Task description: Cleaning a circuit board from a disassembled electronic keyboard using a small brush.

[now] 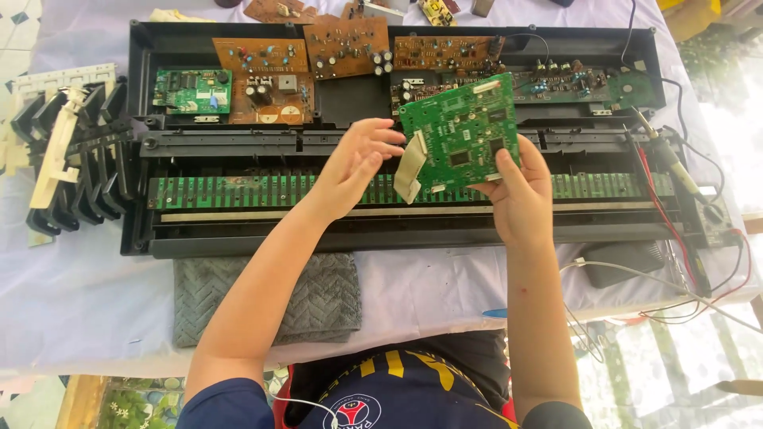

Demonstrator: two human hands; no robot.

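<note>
Grey towel [318, 306] nearest, right hand [520, 199] gripping green circuit board [461, 135], left hand [358, 163] beside

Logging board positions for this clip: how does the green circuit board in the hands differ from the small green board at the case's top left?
The held green board is lifted and tilted above the open keyboard case, gripped by the right hand; the small green board lies flat inside it. The held one looks larger and has a pale ribbon cable hanging beside the left hand; the small one shows none. Both are green and carry components.
</note>
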